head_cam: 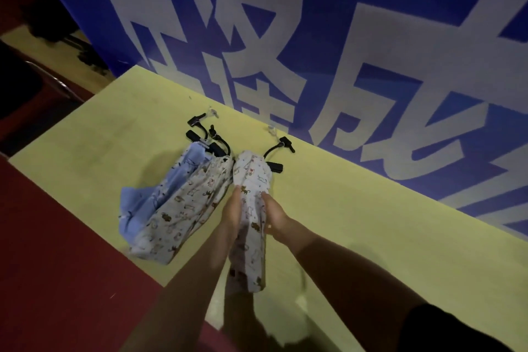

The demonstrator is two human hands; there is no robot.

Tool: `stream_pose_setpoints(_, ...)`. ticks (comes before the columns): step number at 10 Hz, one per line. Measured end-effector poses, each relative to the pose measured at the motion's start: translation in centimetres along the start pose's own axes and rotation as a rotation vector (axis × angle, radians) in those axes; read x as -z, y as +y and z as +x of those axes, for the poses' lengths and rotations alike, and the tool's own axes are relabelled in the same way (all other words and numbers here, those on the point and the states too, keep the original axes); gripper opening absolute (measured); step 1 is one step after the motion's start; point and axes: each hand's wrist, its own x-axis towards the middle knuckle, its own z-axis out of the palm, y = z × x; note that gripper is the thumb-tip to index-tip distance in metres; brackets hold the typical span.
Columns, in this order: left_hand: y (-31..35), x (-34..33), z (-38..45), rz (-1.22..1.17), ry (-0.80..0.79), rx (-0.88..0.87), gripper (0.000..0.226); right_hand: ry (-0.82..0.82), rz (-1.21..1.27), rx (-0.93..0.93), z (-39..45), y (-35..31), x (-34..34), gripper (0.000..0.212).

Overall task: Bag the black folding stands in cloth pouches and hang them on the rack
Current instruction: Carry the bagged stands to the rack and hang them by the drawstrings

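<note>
Printed cloth pouch (251,208) held between both hands over yellow table (371,223), just right of bagged pile (177,194). Left hand (232,214) and right hand (275,220) pinching pouch sides, equally near. Long axis running away from body; black stand ends (278,156) poking from far mouth. Rack unseen.

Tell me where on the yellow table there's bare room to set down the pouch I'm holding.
Bare patches: the yellow table right of the held white pouch, up to the blue banner; also the far-left corner near the red floor. Crowded: left of your left hand, where the blue pouch and printed pouch lie, black stand ends poking out.
</note>
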Motion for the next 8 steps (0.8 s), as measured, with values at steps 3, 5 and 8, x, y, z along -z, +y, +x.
stream_pose_setpoints(3, -0.4, -4.3, 3.8, 0.073, 0.245, -0.007, 0.068, 0.022, 0.224, 0.010, 0.6, -0.3, 3.8, 0.054)
stream_pose_setpoints(5, -2.5, -6.8, 1.2, 0.003, 0.031, -0.025, 0.060, 0.042, 0.035, 0.105, 0.3, 1.6, 5.2, 0.050)
stream_pose_setpoints(8, 0.6, -11.6, -4.0, 0.093, -0.132, -0.439, 0.065, 0.027, 0.236, 0.607, -6.9, -1.0, 9.7, 0.046)
